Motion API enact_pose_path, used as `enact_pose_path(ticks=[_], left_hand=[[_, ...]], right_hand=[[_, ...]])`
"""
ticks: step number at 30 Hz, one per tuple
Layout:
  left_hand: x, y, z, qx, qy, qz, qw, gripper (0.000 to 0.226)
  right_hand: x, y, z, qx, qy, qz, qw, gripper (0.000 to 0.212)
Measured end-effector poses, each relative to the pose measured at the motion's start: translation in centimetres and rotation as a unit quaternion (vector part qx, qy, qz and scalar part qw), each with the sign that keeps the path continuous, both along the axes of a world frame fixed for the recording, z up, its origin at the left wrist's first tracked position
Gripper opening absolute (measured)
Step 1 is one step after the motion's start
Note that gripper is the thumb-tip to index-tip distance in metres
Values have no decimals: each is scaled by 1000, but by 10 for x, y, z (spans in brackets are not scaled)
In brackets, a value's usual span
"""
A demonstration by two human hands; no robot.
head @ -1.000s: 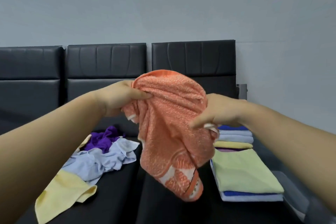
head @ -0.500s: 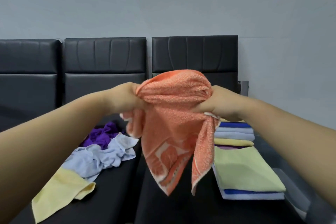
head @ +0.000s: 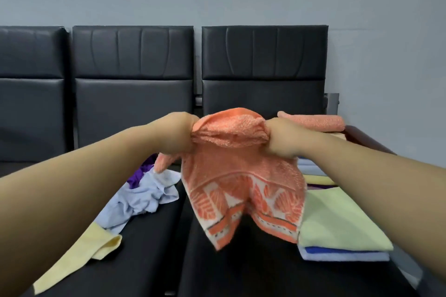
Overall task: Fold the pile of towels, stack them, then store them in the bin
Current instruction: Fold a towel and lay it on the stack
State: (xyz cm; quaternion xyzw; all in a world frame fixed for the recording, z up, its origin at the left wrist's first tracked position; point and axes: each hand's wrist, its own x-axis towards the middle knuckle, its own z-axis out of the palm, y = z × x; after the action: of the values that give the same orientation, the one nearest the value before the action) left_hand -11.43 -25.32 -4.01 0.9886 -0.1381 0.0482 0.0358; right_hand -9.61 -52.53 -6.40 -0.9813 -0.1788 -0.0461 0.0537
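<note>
An orange towel (head: pixel 241 183) with a white leaf border hangs in the air in front of me. My left hand (head: pixel 179 134) grips its upper left edge and my right hand (head: pixel 280 138) grips its upper right edge, with bunched cloth between them. Down on the left lies an unfolded pile: a light blue towel (head: pixel 140 198), a purple towel (head: pixel 140 171) and a yellow towel (head: pixel 79 248). On the right sit folded stacks, a green towel (head: pixel 337 222) topping the near one and a folded orange towel (head: pixel 318 122) on the far one.
The towels lie on black padded seats (head: pixel 241 272) with black backrests (head: pixel 263 55) against a grey wall. A dark red rim (head: pixel 362 138) shows at the right beyond the stacks. No bin is plainly visible.
Both hands have dropped lower in view and pulled apart along the top edge. The orange towel has opened out wider, with its patterned border hanging down.
</note>
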Motion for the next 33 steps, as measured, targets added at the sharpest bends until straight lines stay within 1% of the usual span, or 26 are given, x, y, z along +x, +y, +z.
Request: enact_pose_path(ticks=[1,3,5,6,7,8,9,11,12,14,15,17,18,19,21,22,23,26,28,29,31,33], left_hand=[[4,-2,1,7,-15,12,1000,13],[11,-2,3,9,-34,44,998,21],[14,-3,4,18,-76,49,996,23],[15,-1,2,17,-100,48,994,20],[16,0,-1,13,-106,45,993,17],[14,3,-5,14,-83,43,995,16],[12,5,-9,19,-40,35,998,15],[2,8,-24,11,73,18,997,15],[-6,9,-35,-5,136,10,991,17],[-18,9,-64,-57,264,-8,963,19],[-21,11,-76,-82,311,-16,947,20],[-23,14,-111,-114,391,-13,913,23],[-23,16,-128,-110,408,-10,906,27],[-20,18,-146,-90,409,-9,908,35],[-16,22,-177,-43,377,1,925,55],[-14,24,-189,-45,363,9,930,61],[-12,24,-196,-66,350,9,934,62],[-10,20,-201,-151,304,14,941,48],[-7,15,-206,-233,267,31,935,46],[-6,13,-210,-258,252,38,932,46],[-4,9,-219,-268,236,44,933,52],[-4,6,-222,-238,247,45,938,47]], right_hand=[[6,1,-3,21,-27,-8,999,9],[19,2,-6,80,-77,-25,994,14],[26,2,-5,111,-131,-41,984,11],[28,3,-5,116,-148,-43,981,10],[25,3,-4,120,-151,-39,980,9],[21,3,-8,120,-137,-33,983,10],[13,2,-13,122,-107,-18,987,10],[-3,1,-34,122,3,2,993,12],[-12,0,-49,115,61,3,991,13],[-27,-2,-77,100,149,1,984,22],[-33,-2,-89,95,188,-4,978,26],[-45,-2,-117,69,268,-25,961,28],[-49,-1,-129,56,288,-34,955,28],[-51,-2,-143,48,303,-41,951,35],[-55,-2,-161,33,311,-53,948,53],[-56,0,-164,24,308,-50,950,56],[-55,0,-165,19,300,-47,952,56],[-49,4,-163,57,298,-57,951,64],[-44,8,-166,98,288,-89,948,61],[-43,11,-168,112,281,-107,947,60],[-42,16,-170,112,270,-133,947,65],[-46,20,-165,74,295,-119,945,61]])
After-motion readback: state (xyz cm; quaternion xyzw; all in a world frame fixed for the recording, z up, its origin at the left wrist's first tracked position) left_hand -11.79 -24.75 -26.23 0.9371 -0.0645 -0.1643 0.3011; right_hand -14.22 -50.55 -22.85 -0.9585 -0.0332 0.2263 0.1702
